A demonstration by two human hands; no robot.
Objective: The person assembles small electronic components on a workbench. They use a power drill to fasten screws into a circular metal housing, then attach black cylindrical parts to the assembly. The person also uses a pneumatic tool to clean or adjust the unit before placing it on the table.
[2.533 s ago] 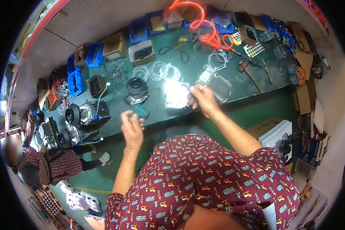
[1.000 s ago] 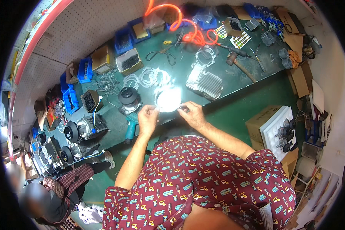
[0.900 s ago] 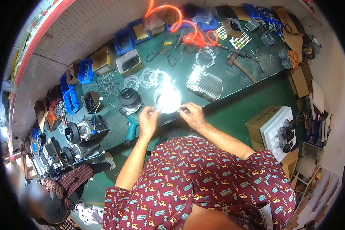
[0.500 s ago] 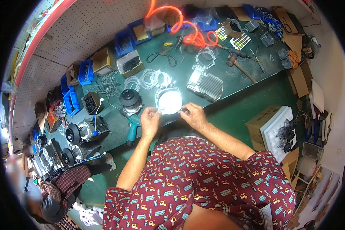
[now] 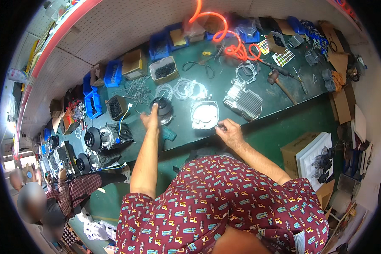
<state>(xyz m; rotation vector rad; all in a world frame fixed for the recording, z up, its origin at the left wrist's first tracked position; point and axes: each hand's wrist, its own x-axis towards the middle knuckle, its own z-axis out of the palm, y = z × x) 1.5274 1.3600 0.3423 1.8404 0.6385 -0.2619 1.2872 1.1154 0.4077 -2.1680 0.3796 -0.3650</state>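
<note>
My left hand [image 5: 150, 120] is closed around the front of a teal power drill [image 5: 169, 134], whose handle sticks out to the right; a thin bit shows by the fingers. Right behind that hand stands a motor with a round black fan [image 5: 162, 106], close to my thumb. My right hand [image 5: 231, 133] pinches a small dark piece, too small to name, at the near right corner of an open metal housing [image 5: 205, 115]. The housing lies near the bench edge, its pale inside brightly lit.
A finned metal housing [image 5: 243, 100] lies to the right, a hammer [image 5: 282, 86] beyond it. Behind are scissors [image 5: 199, 67], coiled clear tubing [image 5: 189, 89], a box of black screws [image 5: 164, 70] and an orange coiled hose [image 5: 237, 51]. A co-worker [image 5: 67, 194] is at far left.
My left hand has left the housing and moved left onto the drill, which has turned and shifted. My right hand stays by the housing's corner. The whole view has shifted.
</note>
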